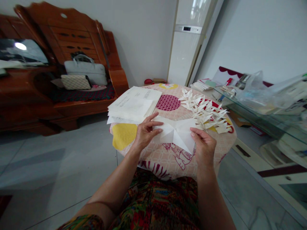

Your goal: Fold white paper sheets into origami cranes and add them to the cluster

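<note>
Between my hands is a white sheet of paper point(183, 132) with creases that meet near its middle, partly folded. My left hand point(146, 130) pinches its left edge between thumb and fingers. At the opposite edge, my right hand point(205, 142) grips the paper with thumb and forefinger. Beyond my left hand lies a stack of printed paper sheets point(134, 103). Several folded white paper cranes point(203, 108) are heaped on the table's right side, close behind my right hand.
A patterned cloth covers the round table point(153, 159). To the right stands a glass-topped cabinet point(271, 123) bearing plastic bags point(256, 94) and papers. A carved wooden chair point(69, 35) holds a grey handbag point(86, 70) at the left. Behind the table rises a tall white air conditioner point(185, 48).
</note>
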